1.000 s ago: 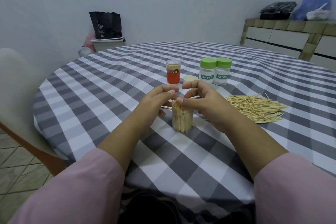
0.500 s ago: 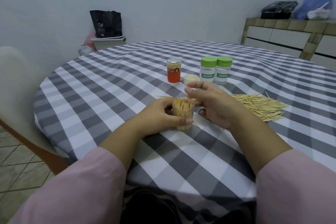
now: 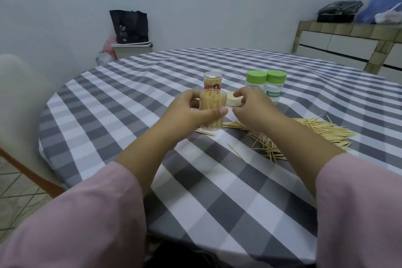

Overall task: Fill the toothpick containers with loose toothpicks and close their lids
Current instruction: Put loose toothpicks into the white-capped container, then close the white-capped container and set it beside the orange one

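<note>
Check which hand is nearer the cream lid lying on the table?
Right. The right hand is at the cream lid, fingertips over its right edge. The left hand is to the lid's left, gripping the filled clear container that sits between them.

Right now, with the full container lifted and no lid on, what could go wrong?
1. The left hand grips the open container off the table; a tilt could spill its toothpicks.
2. The right hand reaches toward the cream lid close to the green-capped jars; it might knock them.
3. The right forearm hangs over the loose toothpicks and may scatter them.
</note>
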